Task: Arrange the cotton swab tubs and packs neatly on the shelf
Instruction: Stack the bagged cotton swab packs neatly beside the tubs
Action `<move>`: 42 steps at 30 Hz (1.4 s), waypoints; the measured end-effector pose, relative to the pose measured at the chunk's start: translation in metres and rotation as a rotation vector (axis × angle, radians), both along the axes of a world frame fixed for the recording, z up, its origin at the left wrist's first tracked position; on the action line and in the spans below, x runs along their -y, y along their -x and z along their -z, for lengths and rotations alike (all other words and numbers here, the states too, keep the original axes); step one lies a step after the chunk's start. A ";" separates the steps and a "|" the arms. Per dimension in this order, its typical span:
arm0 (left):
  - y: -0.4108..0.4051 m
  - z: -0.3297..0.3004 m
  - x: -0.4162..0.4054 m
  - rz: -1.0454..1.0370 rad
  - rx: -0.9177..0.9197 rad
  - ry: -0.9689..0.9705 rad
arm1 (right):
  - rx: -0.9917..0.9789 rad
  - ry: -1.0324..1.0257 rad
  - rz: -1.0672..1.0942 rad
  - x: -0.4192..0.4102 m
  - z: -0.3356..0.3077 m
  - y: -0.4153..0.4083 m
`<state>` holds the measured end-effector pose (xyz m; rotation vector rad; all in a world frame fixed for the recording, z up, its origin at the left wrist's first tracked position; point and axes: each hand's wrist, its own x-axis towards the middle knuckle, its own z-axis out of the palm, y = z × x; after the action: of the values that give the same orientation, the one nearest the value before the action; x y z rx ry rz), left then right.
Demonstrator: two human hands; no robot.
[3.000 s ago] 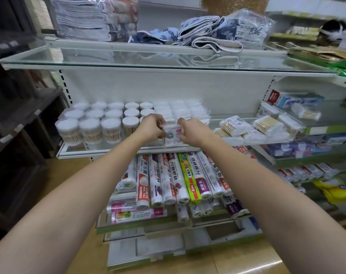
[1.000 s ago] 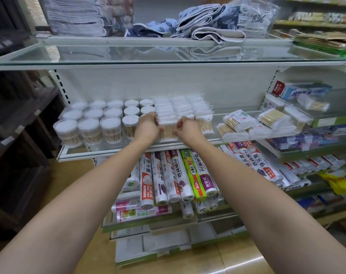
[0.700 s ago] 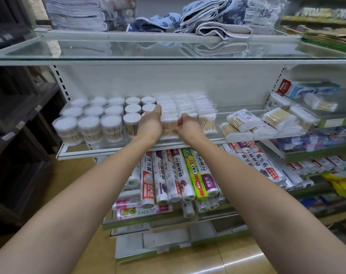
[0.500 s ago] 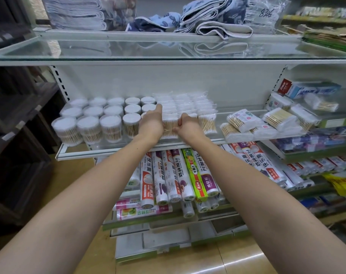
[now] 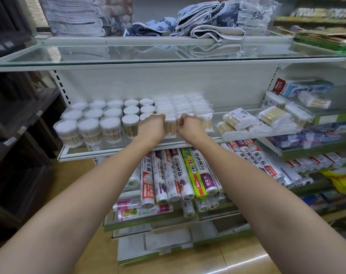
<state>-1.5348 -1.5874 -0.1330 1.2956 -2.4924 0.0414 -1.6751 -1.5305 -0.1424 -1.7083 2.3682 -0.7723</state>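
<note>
Both hands' grip, left hand (image 5: 151,125) and right hand (image 5: 189,124), clasps front swab pack (image 5: 170,127); fingertips hidden

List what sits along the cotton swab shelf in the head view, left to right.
Round cotton swab tubs → left hand → upright swab pack between the hands → right hand → loose flat swab packs lying askew.

White-lidded round tubs (image 5: 89,123) stand left of upright clear swab packs (image 5: 180,107).
</note>
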 end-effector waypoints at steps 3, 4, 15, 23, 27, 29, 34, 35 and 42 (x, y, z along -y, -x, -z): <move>0.012 -0.006 -0.009 0.015 0.093 0.026 | -0.012 0.032 0.023 -0.011 -0.005 0.012; 0.018 -0.007 -0.012 0.024 0.083 0.012 | -0.008 0.046 0.042 -0.016 -0.007 0.018; 0.132 -0.004 -0.043 0.344 -0.307 -0.265 | -0.111 0.111 0.258 -0.079 -0.024 0.121; 0.206 -0.009 -0.058 0.298 -0.153 -0.373 | 0.007 0.011 0.284 -0.095 -0.019 0.191; 0.225 -0.011 -0.056 0.240 -0.123 -0.344 | 0.015 0.016 0.286 -0.087 -0.016 0.212; 0.232 -0.015 -0.055 0.227 -0.138 -0.446 | 0.021 0.012 0.290 -0.081 -0.014 0.222; 0.250 -0.026 -0.054 0.167 -0.247 -0.577 | 0.105 0.063 0.221 -0.067 -0.011 0.244; 0.255 -0.027 -0.052 0.143 -0.262 -0.563 | 0.112 0.073 0.206 -0.064 -0.011 0.249; 0.295 -0.024 -0.050 -0.076 -0.377 -0.466 | 0.270 0.119 0.153 -0.056 -0.009 0.273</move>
<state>-1.8294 -1.5375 -0.1087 1.4075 -2.1925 -0.7346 -1.9484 -1.4745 -0.1332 -1.3691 2.3235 -1.1120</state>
